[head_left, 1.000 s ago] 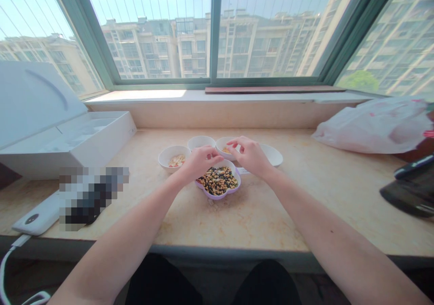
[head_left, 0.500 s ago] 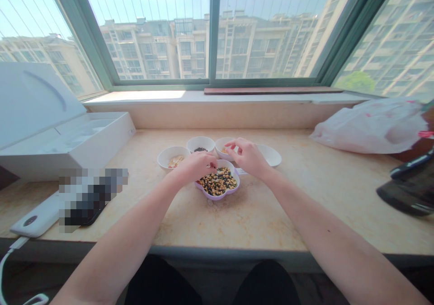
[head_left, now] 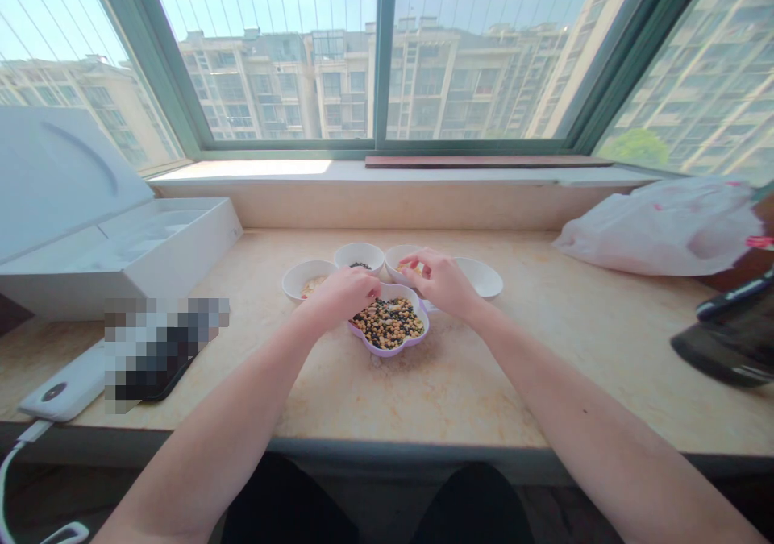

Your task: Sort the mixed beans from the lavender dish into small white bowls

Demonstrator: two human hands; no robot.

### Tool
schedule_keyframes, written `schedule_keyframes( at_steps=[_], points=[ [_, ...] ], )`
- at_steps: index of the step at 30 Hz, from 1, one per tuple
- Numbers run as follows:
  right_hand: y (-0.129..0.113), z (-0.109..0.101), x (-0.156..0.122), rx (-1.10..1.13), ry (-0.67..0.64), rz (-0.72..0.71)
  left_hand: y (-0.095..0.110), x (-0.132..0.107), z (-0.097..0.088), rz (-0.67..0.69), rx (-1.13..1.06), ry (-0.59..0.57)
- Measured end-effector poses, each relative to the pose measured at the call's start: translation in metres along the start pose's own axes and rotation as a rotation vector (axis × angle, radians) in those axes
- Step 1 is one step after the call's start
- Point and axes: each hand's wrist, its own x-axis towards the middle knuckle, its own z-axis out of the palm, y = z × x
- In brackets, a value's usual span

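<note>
A flower-shaped bowl [head_left: 397,350] with a lilac outside holds a mix of dark and yellow-tan beans or grains. Over its far left edge, my left hand [head_left: 346,292] has its fingertips pinched; whatever is in them is too small to make out. My right hand [head_left: 444,282] hovers at the back right white bowl [head_left: 392,255], fingers bent and apart, with some yellow bits below them. Dark bits lie in the back middle white bowl [head_left: 359,251]. Pale pieces are in the left white bowl [head_left: 294,283], partly behind my left hand. A white dish [head_left: 484,276] is beyond my right wrist.
An open white box [head_left: 181,246] stands at left, with a white power bank [head_left: 64,391], its cable and a blurred dark object in front. At right are a white plastic bag [head_left: 659,226] and a dark glossy object [head_left: 722,342]. The counter's front edge [head_left: 411,446] runs before my knees.
My left hand has shifted slightly left and up over the flower-shaped bowl's edge. My right hand stays at the back right bowl, its fingers slightly lower.
</note>
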Motion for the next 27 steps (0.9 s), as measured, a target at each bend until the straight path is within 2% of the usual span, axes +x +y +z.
schedule_keyframes(
  at_steps=[4,9,12,14,19,23,27],
  points=[
    [0.001,0.0,0.0,0.0,-0.002,0.009,-0.004,0.002,0.001,0.007,-0.059,0.118],
    [0.0,-0.001,0.0,0.032,0.002,0.026,-0.003,0.002,0.002,0.033,-0.143,0.46],
    [-0.003,-0.002,0.0,0.122,0.003,0.089,-0.002,0.003,0.004,0.049,-0.164,0.588],
    [-0.007,-0.003,0.0,0.262,-0.058,0.142,-0.002,0.003,0.008,0.064,-0.175,0.619],
    [-0.018,-0.006,-0.002,0.591,-0.326,0.246,0.0,0.007,0.018,0.101,-0.219,0.633],
    [-0.023,-0.006,-0.004,0.661,-0.349,0.323,0.003,0.006,0.019,0.083,-0.225,0.627],
    [-0.022,-0.004,-0.003,0.643,-0.355,0.303,0.008,0.005,0.017,0.046,-0.26,0.581]
  ],
)
